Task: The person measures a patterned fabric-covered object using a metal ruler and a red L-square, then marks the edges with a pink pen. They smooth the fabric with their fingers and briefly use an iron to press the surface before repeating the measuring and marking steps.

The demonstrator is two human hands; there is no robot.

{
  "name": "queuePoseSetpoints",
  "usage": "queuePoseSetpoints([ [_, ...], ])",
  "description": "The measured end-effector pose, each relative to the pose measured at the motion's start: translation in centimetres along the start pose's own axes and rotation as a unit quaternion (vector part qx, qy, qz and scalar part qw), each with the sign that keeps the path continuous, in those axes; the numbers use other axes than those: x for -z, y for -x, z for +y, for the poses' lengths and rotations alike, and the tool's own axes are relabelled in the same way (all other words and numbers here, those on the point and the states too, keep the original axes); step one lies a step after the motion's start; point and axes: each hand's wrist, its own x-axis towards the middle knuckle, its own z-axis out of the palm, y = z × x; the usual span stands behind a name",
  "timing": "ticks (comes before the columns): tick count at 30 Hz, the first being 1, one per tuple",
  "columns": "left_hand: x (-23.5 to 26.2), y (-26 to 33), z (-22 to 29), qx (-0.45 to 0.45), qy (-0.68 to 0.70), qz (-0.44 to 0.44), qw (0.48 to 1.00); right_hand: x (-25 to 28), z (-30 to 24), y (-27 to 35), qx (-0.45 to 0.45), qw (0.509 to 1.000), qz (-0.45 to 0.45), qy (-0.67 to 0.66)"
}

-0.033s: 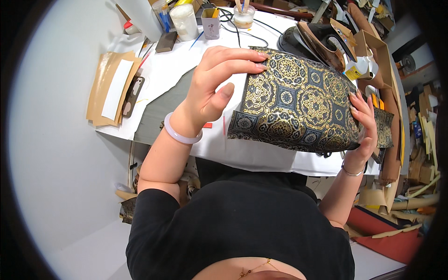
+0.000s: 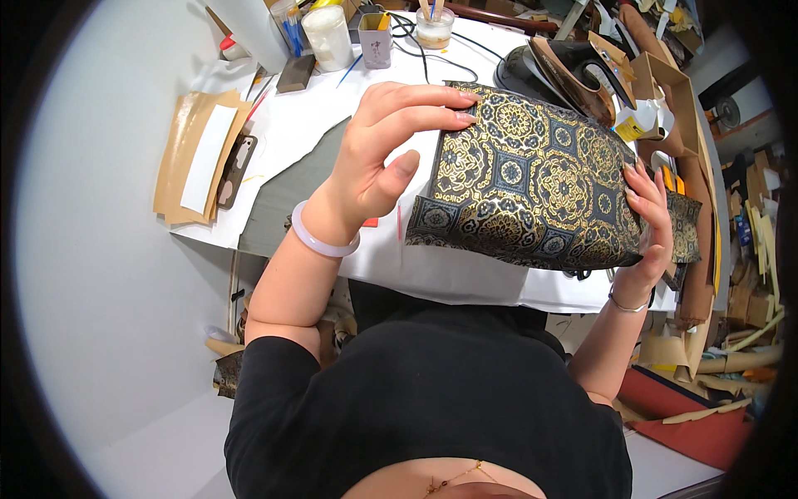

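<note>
My left hand [image 2: 378, 158] gripping the left edge of a black-and-gold brocade box [image 2: 532, 179], fingers curled over its top, my right hand [image 2: 652, 224] clasping its right edge, held above the white table [image 2: 307, 125], iron [image 2: 565, 66] beyond

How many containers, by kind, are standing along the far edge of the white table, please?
White jar: 1
Purple box-shaped cup: 1
Clear cup with sticks in it: 1
Total: 3
Both hands are in front of these, on the brocade panel.
</note>
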Motion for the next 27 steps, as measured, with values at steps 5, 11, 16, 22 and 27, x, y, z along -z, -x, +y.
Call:
queuePoseSetpoints([
  [5, 0.4, 0.8, 0.7, 0.015, -0.013, -0.029, 0.999, -0.3, 0.4, 0.3, -0.006, 1.000, 0.009, -0.017],
  [11, 1.7, 0.6, 1.8, -0.004, -0.014, -0.074, 0.997, -0.3, 0.6, 0.6, -0.006, 1.000, 0.003, -0.028],
  [16, 3.7, -0.5, 2.9, -0.048, -0.058, -0.135, 0.988, -0.5, 0.8, 0.7, -0.006, 0.999, 0.002, -0.048],
  [22, 4.1, -0.1, 4.0, -0.095, -0.057, -0.134, 0.985, -0.6, 0.7, 0.9, -0.019, 0.998, 0.009, -0.055],
  [27, 3.3, 0.8, 4.5, -0.103, -0.026, -0.102, 0.989, -0.9, 0.7, 1.0, -0.022, 0.997, 0.022, -0.076],
])
